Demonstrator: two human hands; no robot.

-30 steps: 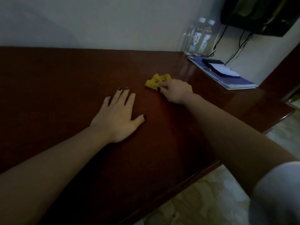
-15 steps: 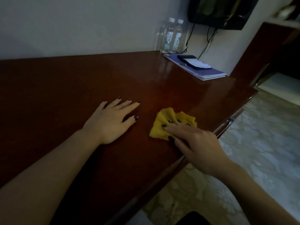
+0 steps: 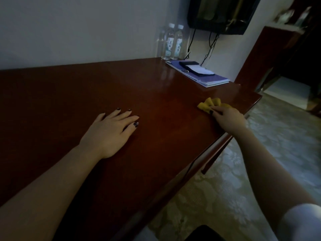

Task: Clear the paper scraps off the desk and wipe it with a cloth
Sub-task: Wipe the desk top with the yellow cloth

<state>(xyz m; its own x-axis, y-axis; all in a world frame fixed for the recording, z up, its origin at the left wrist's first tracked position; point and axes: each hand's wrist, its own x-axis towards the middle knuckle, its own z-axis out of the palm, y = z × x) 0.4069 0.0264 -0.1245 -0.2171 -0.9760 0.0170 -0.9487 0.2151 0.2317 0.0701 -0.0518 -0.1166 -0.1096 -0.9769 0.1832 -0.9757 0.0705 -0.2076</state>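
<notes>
A crumpled yellow cloth lies on the glossy dark red-brown desk, close to the desk's front edge on the right. My right hand covers the near part of the cloth and grips it with curled fingers. My left hand rests flat on the desk at centre left, fingers straight and spread, holding nothing. No paper scraps show on the desk.
Two water bottles stand against the wall at the back right. Beside them lies a blue folder with a dark object and white paper on top. A dark screen hangs on the wall above. Patterned floor lies to the right.
My right hand has slid the yellow cloth from beside my left hand away to the right along the desk's front edge. My left hand has stayed flat in place.
</notes>
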